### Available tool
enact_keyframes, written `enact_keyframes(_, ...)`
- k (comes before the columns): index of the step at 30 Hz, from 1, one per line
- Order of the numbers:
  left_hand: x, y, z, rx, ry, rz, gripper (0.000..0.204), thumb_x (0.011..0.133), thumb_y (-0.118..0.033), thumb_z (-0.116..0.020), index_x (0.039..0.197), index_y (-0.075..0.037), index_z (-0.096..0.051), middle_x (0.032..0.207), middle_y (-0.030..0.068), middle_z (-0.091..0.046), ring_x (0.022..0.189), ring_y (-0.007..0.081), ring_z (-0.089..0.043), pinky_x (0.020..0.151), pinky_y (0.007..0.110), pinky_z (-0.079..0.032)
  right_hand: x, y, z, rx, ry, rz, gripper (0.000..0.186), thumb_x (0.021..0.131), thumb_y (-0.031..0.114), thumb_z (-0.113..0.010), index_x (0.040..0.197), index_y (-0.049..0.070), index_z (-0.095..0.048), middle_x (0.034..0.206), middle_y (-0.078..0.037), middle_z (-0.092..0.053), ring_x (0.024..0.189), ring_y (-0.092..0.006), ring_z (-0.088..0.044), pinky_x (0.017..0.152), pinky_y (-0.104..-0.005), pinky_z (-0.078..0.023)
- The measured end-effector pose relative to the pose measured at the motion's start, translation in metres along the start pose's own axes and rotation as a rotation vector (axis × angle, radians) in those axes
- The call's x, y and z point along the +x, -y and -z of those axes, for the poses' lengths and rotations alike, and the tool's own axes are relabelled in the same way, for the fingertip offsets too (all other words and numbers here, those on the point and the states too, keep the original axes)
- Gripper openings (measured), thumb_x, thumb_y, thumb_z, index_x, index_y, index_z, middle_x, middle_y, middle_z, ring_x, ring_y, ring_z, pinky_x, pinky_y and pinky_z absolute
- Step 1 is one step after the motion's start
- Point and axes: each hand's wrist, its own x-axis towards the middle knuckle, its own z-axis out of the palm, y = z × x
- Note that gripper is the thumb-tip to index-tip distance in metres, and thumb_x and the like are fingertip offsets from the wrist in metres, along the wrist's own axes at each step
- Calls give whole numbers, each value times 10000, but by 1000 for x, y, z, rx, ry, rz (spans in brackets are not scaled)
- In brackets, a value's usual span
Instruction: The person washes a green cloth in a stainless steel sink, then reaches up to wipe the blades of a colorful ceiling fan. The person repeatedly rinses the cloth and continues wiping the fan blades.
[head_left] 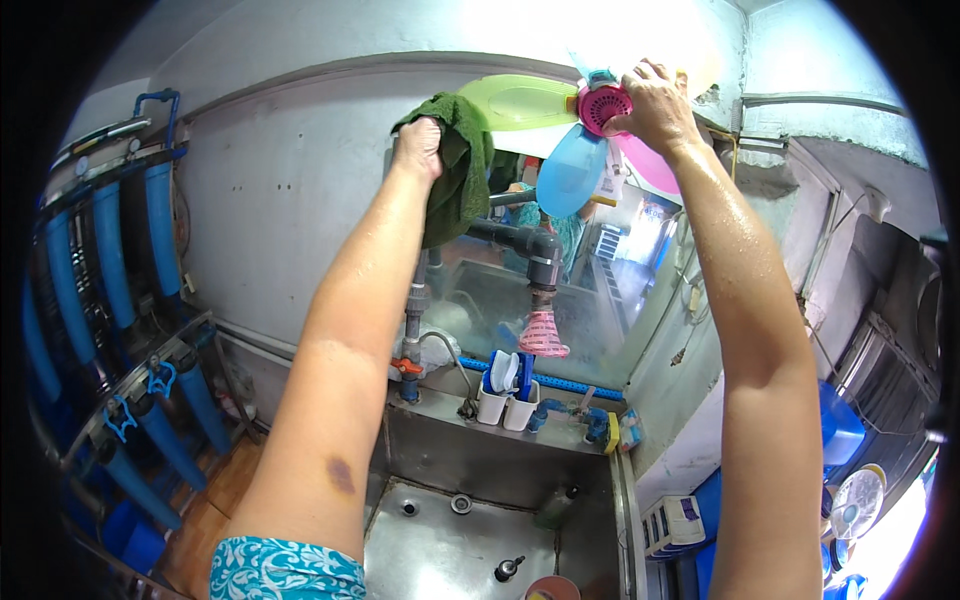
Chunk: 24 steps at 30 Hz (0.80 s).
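A wall fan with blades of several colours and a pink hub (602,110) is up high, in front of my face-height reach. My left hand (420,146) is closed on a dark green cloth (465,175), which hangs down and covers the outer end of the fan's yellow-green blade (518,102). At the hub's right side my right hand (657,108) grips the fan, thumb on the hub's edge and fingers over the top. A blue blade (572,172) points downward below the hub. Glare washes out the upper blades. Both forearms are raised and wet.
Below lies a steel sink (440,540) with a pinkish bowl (552,588) at its near edge. White holders (505,408) with brushes stand on its back ledge. Dark pipes (543,258) run before a mirror-like panel. Blue filter tubes (112,255) line the left wall.
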Motion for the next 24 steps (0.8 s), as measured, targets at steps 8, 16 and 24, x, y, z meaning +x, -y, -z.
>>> enact_keyframes(8, -35, 72, -113, -454, -90, -27, 209, 856, -103, -498, 1026, -2, -565, 947, 120, -614, 827, 243, -623, 741, 402, -533, -10, 18, -17, 103, -75, -217, 624, 543, 390, -828, 1017, 54, -601, 1041, -109, -590, 1087, -311, -487, 903, -596, -300)
enact_keyframes(16, -29, 65, -131, -290, -328, -83, 206, 776, 84, -439, 948, 54, -549, 899, 106, -586, 749, 202, -597, 682, 304, -523, -15, 12, -19, 132, -55, -259, 588, 572, 380, -823, 1005, 44, -610, 1057, -121, -581, 1087, -311, -482, 910, -601, -306)
enact_keyframes(24, 13, -26, -53, 70, -263, -253, 180, 719, 49, -473, 866, 87, -572, 857, 129, -591, 741, 213, -599, 621, 329, -498, -11, 6, -18, 141, -29, -137, 707, 520, 431, -830, 1068, 54, -588, 1112, -108, -563, 1146, -294, -460, 930, -573, -276)
